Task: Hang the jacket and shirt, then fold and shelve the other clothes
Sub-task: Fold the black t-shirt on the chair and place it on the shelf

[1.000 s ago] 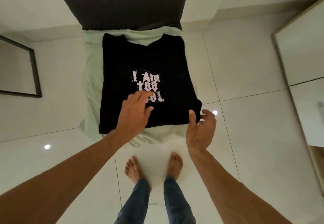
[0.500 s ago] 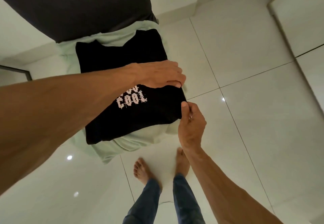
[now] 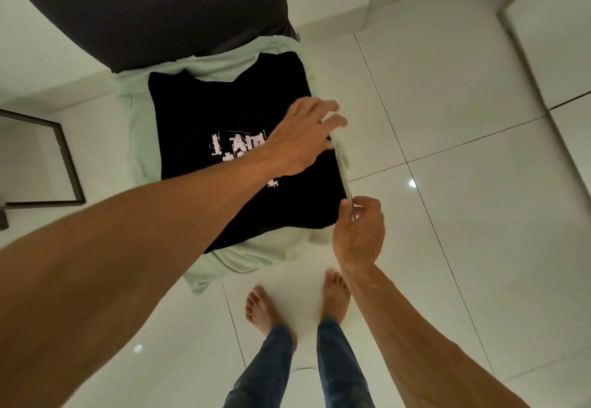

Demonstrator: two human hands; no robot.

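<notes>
White tile floor (image 3: 479, 231), dark backrest (image 3: 160, 8) behind | black tee (image 3: 230, 113) lies flat on pale green cloth (image 3: 140, 139) | left hand (image 3: 300, 139) and right hand (image 3: 359, 235) apart, both pinching its right-side edge — risk: we drag the green cloth along and the fold bunches

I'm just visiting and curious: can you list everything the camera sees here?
pale green garment: one, pale green, spread at centre
black T-shirt: one, black, white lettering, on that garment
dark panel: one, dark grey, top left
framed panel: one, black frame, far left
floor tiles: many, glossy white, all around
cabinet door: one, white, far right
feet: two, bare, bottom centre
jeans legs: two, blue, bottom edge
left grip: one, bare hand, holding the garment's right edge
right grip: one, bare hand, pinching that edge lower down
</notes>
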